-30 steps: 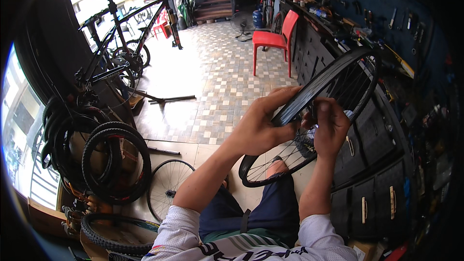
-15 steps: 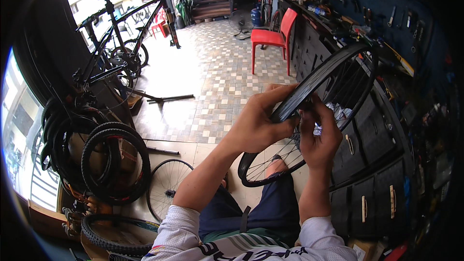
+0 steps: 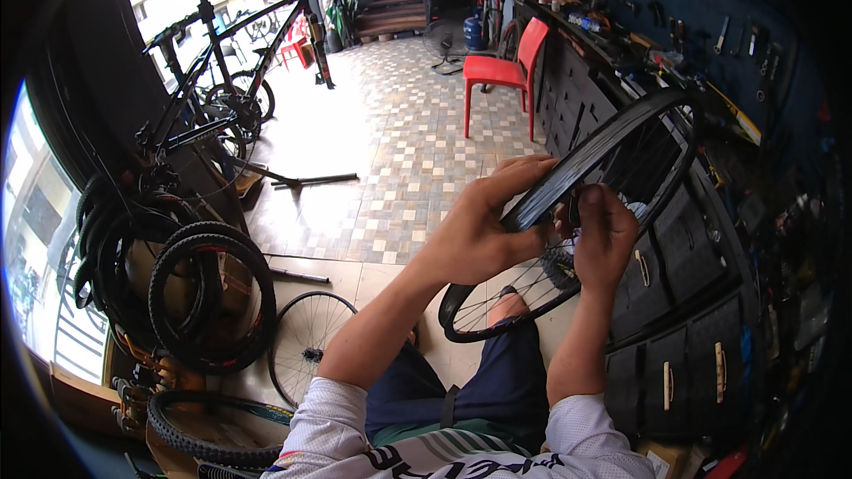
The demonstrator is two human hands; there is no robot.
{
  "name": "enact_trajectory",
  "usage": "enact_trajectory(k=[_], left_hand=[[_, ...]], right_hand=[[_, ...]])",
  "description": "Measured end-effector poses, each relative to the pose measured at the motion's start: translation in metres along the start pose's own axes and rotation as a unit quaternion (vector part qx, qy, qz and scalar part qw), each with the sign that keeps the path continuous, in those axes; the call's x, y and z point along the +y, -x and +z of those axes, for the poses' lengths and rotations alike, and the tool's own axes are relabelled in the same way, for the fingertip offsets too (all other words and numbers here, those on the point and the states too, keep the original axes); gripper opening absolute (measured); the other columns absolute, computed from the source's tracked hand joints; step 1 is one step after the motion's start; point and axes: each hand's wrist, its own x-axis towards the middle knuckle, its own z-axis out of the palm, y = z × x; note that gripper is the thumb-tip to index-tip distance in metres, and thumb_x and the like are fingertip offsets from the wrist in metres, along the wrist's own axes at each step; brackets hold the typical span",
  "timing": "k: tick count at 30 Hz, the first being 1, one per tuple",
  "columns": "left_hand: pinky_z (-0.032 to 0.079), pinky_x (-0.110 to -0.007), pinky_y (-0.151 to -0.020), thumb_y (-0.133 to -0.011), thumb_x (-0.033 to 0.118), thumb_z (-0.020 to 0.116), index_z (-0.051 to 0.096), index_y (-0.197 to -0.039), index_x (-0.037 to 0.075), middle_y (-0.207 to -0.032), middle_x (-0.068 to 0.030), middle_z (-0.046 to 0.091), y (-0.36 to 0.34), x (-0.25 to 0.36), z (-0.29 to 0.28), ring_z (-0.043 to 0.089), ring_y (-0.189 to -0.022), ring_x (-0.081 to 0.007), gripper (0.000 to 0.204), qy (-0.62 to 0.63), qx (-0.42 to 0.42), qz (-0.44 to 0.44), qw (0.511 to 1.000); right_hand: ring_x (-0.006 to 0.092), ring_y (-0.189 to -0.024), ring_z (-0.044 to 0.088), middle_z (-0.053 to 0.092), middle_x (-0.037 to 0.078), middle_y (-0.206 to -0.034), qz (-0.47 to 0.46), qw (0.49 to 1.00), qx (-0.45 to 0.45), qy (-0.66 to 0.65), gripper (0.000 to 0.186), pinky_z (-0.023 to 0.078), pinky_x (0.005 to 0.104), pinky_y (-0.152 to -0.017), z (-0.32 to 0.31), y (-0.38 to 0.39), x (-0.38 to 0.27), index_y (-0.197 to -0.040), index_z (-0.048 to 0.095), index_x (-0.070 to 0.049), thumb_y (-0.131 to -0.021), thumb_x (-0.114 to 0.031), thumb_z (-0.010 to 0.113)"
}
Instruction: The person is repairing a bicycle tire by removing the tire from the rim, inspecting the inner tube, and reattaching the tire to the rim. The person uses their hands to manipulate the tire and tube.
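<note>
A bicycle wheel (image 3: 614,136) is held up tilted in front of me, its black rim showing a shiny grey-blue band and its lower end near my knee. My left hand (image 3: 493,217) is wrapped round the rim on its near left side, thumb on the inner edge. Just inside the rim, close to the left fingertips, my right hand (image 3: 603,235) is closed in a pinch. Something small and dark shows at its fingertips, too small to name. Spokes and a dark sprocket cluster (image 3: 559,268) show beneath the hands.
On the right, dark drawers (image 3: 683,364) run under a cluttered workbench with a tool wall. A red chair (image 3: 497,71) stands ahead. Left are a bike on a stand (image 3: 222,35), several tyres (image 3: 160,302) and another wheel (image 3: 280,355) at floor level.
My right hand has turned and shifted slightly right, its fingers drawing back from the rim's inner side. The wheel has tilted a little; my left hand keeps its grip.
</note>
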Motion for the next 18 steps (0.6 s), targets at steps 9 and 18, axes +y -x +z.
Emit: enact_trajectory(k=[9, 18], left_hand=[[0.051, -0.029, -0.091, -0.079, -0.002, 0.068, 0.046, -0.144, -0.008, -0.11, -0.0112, 0.068, -0.002, 0.007, 0.004, 0.062, -0.1, -0.0132, 0.069, 0.082, -0.007, -0.045, 0.996], [0.052, -0.028, -0.092, -0.085, -0.01, 0.064, 0.045, -0.147, -0.005, -0.127, -0.0088, 0.062, -0.002, 0.004, 0.0, 0.06, -0.109, -0.011, 0.066, 0.055, -0.019, -0.054, 0.997]], right_hand=[[0.0024, -0.059, 0.055, 0.063, -0.001, -0.074, 0.021, 1.0, 0.007, 0.004, 0.029, 0.043, 0.0198, -0.053, -0.001, 0.002, -0.003, -0.097, 0.067, -0.001, -0.103, -0.029, 0.062], [0.0138, -0.08, 0.066, 0.07, 0.008, -0.092, -0.165, 0.978, 0.023, 0.124, 0.025, 0.051, 0.0267, -0.071, 0.004, 0.015, 0.007, -0.109, 0.066, 0.002, -0.097, -0.019, 0.071]])
